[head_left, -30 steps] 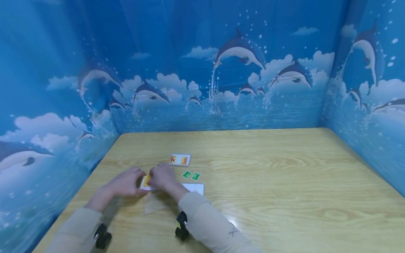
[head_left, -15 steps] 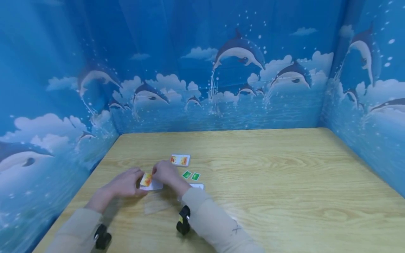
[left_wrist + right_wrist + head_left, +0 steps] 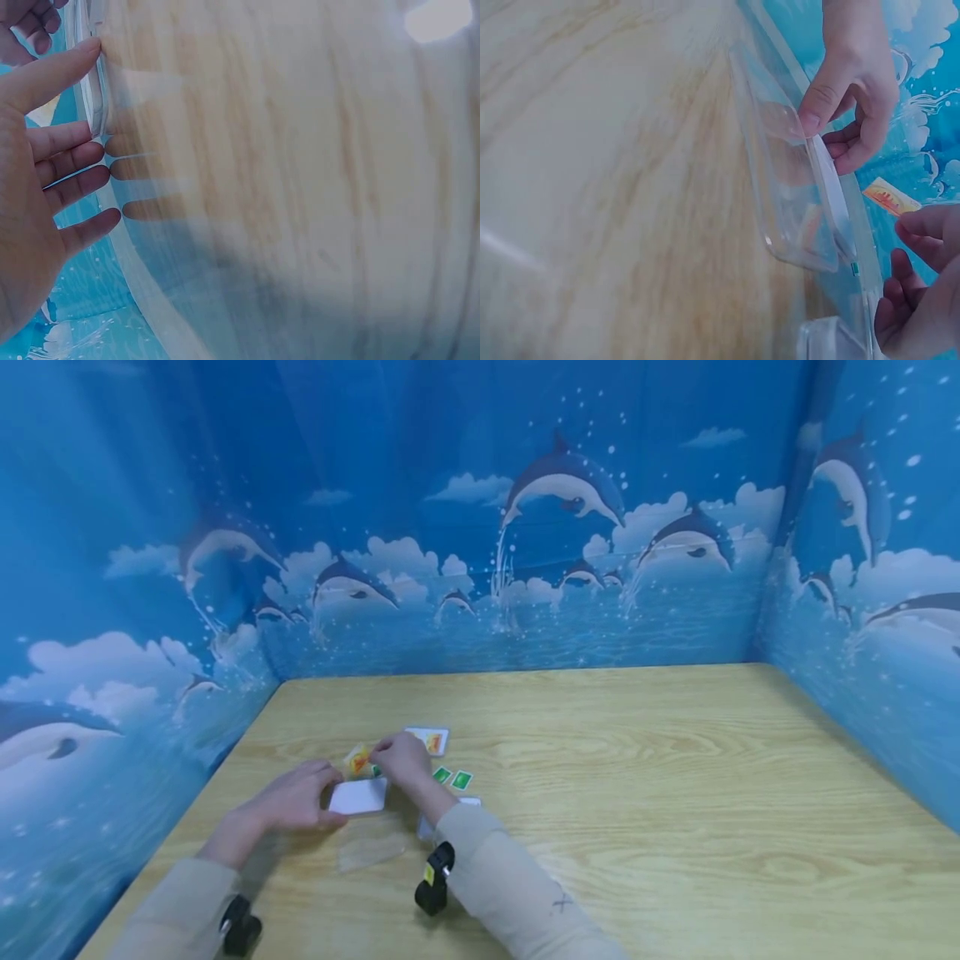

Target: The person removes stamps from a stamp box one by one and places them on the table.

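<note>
My left hand (image 3: 296, 795) grips a flat white rectangular piece with rounded corners (image 3: 358, 797) by its left end; the right wrist view shows its white edge (image 3: 832, 187) beside the thumb. Just beyond it, my right hand (image 3: 405, 762) pinches a small card with an orange and yellow picture (image 3: 891, 196) between thumb and finger, raised off the table. By the right hand's fingertips a bit of green shows in the head view. The left wrist view has the left hand (image 3: 45, 172) with thumb and forefinger at the piece's edge, the other fingers spread.
A clear plastic cover (image 3: 371, 852) lies in front of the white piece. Two small green cards (image 3: 462, 780) lie right of the right hand. Behind is a white card with orange pictures (image 3: 435, 742). Another white piece (image 3: 470, 801) is partly hidden by the right forearm.
My right hand has lifted the orange-pictured card off the white piece and moved it away and up, baring the white surface. The left hand has kept its place.
</note>
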`<action>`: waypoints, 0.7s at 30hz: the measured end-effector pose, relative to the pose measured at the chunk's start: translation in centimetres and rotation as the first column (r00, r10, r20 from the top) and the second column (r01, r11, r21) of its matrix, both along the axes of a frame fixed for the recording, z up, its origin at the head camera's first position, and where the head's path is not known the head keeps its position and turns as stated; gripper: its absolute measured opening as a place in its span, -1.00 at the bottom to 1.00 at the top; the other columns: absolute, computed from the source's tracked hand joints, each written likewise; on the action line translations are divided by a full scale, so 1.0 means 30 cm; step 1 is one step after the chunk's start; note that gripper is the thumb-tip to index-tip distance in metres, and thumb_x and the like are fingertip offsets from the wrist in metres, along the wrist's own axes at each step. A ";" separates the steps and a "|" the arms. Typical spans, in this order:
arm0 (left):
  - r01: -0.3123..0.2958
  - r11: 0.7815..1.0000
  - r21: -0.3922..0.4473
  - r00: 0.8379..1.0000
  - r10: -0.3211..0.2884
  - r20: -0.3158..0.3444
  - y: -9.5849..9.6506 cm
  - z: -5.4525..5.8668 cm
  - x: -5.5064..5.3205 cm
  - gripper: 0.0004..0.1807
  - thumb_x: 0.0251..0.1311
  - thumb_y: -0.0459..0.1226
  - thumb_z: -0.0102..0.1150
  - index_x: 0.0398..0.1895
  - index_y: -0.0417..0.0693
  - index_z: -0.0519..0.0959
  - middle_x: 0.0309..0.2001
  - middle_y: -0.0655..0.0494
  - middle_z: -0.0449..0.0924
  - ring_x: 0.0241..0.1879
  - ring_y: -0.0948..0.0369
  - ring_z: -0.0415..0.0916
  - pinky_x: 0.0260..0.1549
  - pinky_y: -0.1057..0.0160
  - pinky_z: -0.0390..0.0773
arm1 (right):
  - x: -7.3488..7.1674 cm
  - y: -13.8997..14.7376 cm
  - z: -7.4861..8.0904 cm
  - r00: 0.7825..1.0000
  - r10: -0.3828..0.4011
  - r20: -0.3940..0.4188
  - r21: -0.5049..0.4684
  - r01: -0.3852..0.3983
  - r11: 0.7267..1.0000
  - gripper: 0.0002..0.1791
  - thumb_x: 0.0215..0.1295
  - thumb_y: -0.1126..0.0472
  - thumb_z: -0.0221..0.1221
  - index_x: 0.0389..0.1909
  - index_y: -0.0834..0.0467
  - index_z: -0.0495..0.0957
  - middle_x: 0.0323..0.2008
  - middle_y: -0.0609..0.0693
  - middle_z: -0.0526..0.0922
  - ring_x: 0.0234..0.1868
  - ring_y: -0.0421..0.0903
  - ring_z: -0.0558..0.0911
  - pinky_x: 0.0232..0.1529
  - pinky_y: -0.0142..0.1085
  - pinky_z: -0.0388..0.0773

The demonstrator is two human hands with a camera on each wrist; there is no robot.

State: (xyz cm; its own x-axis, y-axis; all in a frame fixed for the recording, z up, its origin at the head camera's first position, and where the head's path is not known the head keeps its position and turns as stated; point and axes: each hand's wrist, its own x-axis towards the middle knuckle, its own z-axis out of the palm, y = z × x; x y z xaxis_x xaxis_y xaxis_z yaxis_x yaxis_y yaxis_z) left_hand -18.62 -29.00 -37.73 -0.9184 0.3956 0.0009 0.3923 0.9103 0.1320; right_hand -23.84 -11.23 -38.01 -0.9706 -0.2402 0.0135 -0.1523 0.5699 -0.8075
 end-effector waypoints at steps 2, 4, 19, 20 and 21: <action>0.004 1.000 -0.001 1.000 -0.004 -0.004 0.003 0.003 0.000 -0.39 -0.14 0.03 0.37 -0.11 -0.23 0.53 -0.20 0.02 0.49 -0.17 0.05 0.45 -0.13 -0.01 0.46 | 0.000 0.000 -0.002 1.000 -0.026 0.008 -0.005 0.026 1.000 -0.89 0.09 0.16 0.26 -0.38 0.08 0.70 -0.48 -0.13 0.64 -0.48 -0.22 0.52 -0.46 -0.42 0.41; 0.001 1.000 -0.002 1.000 -0.001 -0.003 0.006 0.006 0.000 -0.40 -0.14 0.03 0.37 -0.12 -0.22 0.53 -0.20 0.02 0.49 -0.16 0.04 0.45 -0.12 -0.02 0.46 | 0.000 -0.002 -0.007 0.999 -0.039 -0.001 0.007 0.039 0.999 -0.90 0.08 0.15 0.26 -0.40 0.06 0.70 -0.48 -0.13 0.64 -0.48 -0.21 0.52 -0.46 -0.41 0.41; 0.029 1.000 0.011 0.999 -0.029 -0.032 0.000 0.000 -0.001 -0.40 -0.16 0.02 0.38 -0.14 -0.23 0.54 -0.23 0.03 0.48 -0.19 0.05 0.46 -0.15 0.00 0.47 | 0.013 -0.027 -0.013 0.994 -0.109 0.008 0.140 0.107 0.984 -0.92 0.10 0.05 0.26 -0.47 -0.07 0.69 -0.51 -0.21 0.63 -0.46 -0.19 0.51 -0.40 -0.36 0.37; 0.031 0.999 0.014 0.999 -0.031 -0.033 -0.001 0.000 -0.001 -0.40 -0.16 0.02 0.38 -0.14 -0.23 0.54 -0.23 0.04 0.48 -0.20 0.05 0.46 -0.16 0.01 0.47 | 0.012 -0.031 -0.015 0.994 -0.107 -0.002 0.161 0.106 0.981 -0.92 0.10 0.05 0.26 -0.48 -0.07 0.69 -0.51 -0.21 0.62 -0.43 -0.18 0.51 -0.38 -0.35 0.37; 0.030 0.999 0.015 0.999 -0.029 -0.032 -0.002 0.000 -0.001 -0.40 -0.16 0.02 0.38 -0.14 -0.22 0.54 -0.23 0.05 0.48 -0.20 0.06 0.46 -0.16 0.02 0.47 | 0.012 -0.035 -0.017 0.995 -0.100 -0.005 0.179 0.100 0.979 -0.92 0.10 0.05 0.26 -0.47 -0.08 0.69 -0.50 -0.22 0.62 -0.40 -0.17 0.50 -0.34 -0.34 0.36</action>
State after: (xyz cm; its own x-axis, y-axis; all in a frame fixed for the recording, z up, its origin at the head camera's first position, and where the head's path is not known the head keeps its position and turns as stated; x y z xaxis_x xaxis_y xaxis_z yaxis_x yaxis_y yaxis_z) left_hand -18.64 -29.07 -37.74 -0.9057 0.4224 0.0366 0.4233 0.8961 0.1333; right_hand -23.46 -12.26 -38.53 -0.9898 -0.1401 -0.0247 -0.0843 0.7175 -0.6914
